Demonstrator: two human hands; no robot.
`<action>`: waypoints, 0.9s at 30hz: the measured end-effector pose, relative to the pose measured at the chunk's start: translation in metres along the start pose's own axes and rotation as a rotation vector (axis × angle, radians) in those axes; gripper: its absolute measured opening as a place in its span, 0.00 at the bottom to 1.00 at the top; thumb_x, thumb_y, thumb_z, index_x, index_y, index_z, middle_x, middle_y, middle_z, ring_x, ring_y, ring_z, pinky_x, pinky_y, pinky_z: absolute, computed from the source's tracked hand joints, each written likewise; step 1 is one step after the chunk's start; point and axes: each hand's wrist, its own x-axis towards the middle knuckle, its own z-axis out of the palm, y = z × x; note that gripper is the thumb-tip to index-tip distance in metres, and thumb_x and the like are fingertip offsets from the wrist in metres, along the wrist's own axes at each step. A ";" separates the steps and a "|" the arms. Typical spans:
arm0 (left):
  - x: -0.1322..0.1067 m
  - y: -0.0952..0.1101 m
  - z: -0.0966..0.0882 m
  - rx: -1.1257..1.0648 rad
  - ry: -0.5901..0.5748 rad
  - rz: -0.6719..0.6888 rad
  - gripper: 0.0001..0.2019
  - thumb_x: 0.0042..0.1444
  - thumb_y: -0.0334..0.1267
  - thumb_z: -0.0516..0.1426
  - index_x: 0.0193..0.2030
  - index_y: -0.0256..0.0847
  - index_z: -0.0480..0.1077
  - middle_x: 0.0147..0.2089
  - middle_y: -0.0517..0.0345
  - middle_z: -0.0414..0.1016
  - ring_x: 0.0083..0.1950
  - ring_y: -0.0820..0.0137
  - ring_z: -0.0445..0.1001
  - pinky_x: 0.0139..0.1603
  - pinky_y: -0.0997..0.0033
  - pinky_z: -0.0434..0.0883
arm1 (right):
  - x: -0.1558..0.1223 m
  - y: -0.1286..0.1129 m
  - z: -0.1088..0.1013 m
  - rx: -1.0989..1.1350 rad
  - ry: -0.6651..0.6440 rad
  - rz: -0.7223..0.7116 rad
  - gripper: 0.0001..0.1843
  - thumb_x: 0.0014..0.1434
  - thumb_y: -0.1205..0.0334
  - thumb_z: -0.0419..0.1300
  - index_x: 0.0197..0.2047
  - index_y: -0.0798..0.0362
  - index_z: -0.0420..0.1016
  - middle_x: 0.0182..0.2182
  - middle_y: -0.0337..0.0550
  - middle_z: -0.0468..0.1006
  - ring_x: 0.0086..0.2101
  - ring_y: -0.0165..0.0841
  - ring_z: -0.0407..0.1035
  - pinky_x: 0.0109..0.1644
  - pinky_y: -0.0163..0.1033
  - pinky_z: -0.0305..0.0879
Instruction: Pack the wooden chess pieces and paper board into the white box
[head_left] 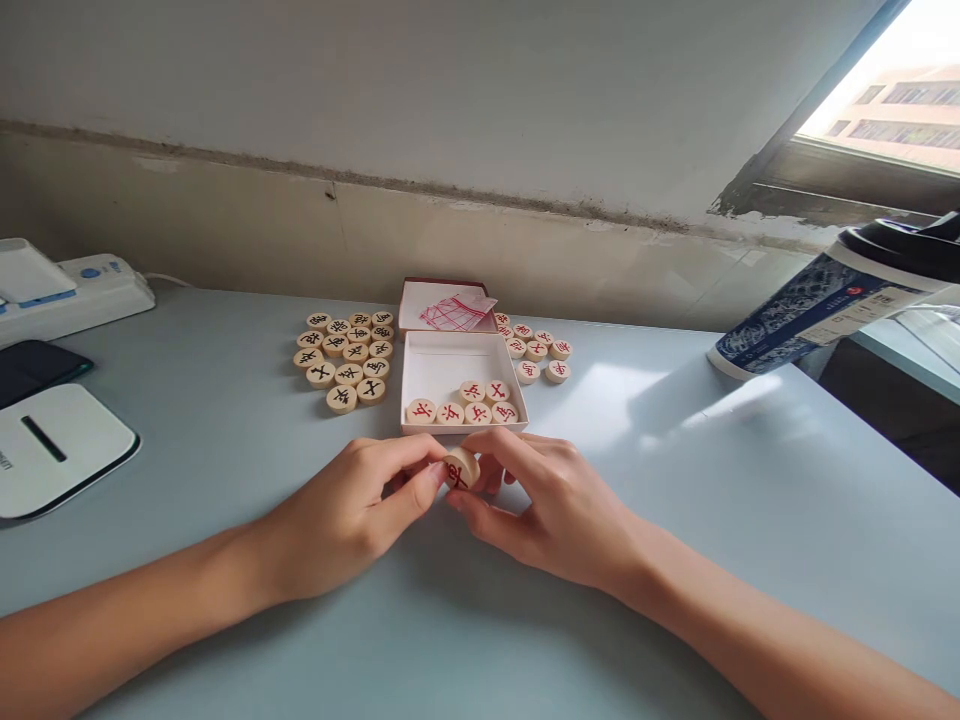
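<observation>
Between my two hands, just in front of the white box, is a round wooden Chinese chess piece (460,469) with a red character, tilted so its face shows. My left hand (352,510) pinches its left edge with thumb and fingers. From the other side my right hand (547,500) grips it between thumb and index finger. The open white box (442,362) holds several red-marked pieces (478,413) along its near side. To its left lie several black-marked pieces (349,373), and more red-marked pieces (535,350) lie to its right.
Behind the box rests its lid (409,305) with a folded red-lined sheet (457,312). A blue patterned tumbler (810,305) stands at the right. On the left are a white device (64,445), a dark phone (41,370) and a power strip (112,290). A wall (375,230) bounds the desk's back.
</observation>
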 end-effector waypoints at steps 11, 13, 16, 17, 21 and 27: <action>-0.001 0.001 -0.002 -0.020 0.012 -0.033 0.23 0.65 0.56 0.46 0.27 0.41 0.60 0.26 0.65 0.57 0.28 0.74 0.56 0.27 0.75 0.56 | 0.000 0.006 -0.002 -0.109 0.051 -0.170 0.14 0.65 0.73 0.54 0.52 0.56 0.72 0.40 0.43 0.82 0.36 0.29 0.74 0.42 0.36 0.71; 0.000 0.000 -0.001 -0.042 0.024 -0.042 0.19 0.64 0.54 0.49 0.30 0.41 0.64 0.29 0.65 0.61 0.30 0.74 0.60 0.29 0.75 0.59 | 0.000 0.007 -0.001 -0.097 0.042 -0.172 0.18 0.64 0.74 0.53 0.56 0.55 0.69 0.43 0.43 0.81 0.38 0.30 0.74 0.44 0.37 0.72; 0.001 -0.003 0.001 -0.089 0.063 -0.034 0.12 0.63 0.51 0.53 0.40 0.45 0.69 0.34 0.65 0.68 0.35 0.72 0.66 0.34 0.75 0.64 | 0.000 0.006 -0.001 -0.070 0.010 -0.141 0.22 0.63 0.71 0.57 0.59 0.53 0.65 0.49 0.44 0.79 0.43 0.31 0.74 0.47 0.39 0.72; 0.002 -0.004 0.002 -0.100 0.079 -0.027 0.12 0.63 0.50 0.53 0.43 0.47 0.69 0.36 0.64 0.70 0.35 0.72 0.67 0.35 0.75 0.65 | 0.000 0.005 -0.001 -0.058 -0.001 -0.132 0.23 0.62 0.68 0.58 0.60 0.53 0.64 0.50 0.44 0.79 0.44 0.32 0.74 0.47 0.39 0.72; 0.002 -0.008 0.004 -0.096 0.166 -0.017 0.14 0.62 0.52 0.55 0.49 0.49 0.69 0.37 0.63 0.73 0.34 0.71 0.70 0.35 0.74 0.68 | 0.000 0.000 -0.003 -0.071 0.034 -0.087 0.16 0.65 0.66 0.56 0.56 0.53 0.67 0.41 0.43 0.80 0.37 0.32 0.74 0.40 0.38 0.72; -0.001 -0.003 0.001 -0.116 0.206 0.031 0.11 0.62 0.49 0.56 0.48 0.50 0.68 0.38 0.64 0.75 0.38 0.71 0.73 0.36 0.76 0.70 | 0.001 0.002 -0.005 -0.090 0.077 -0.093 0.11 0.65 0.70 0.55 0.50 0.55 0.72 0.38 0.44 0.79 0.37 0.31 0.73 0.40 0.38 0.72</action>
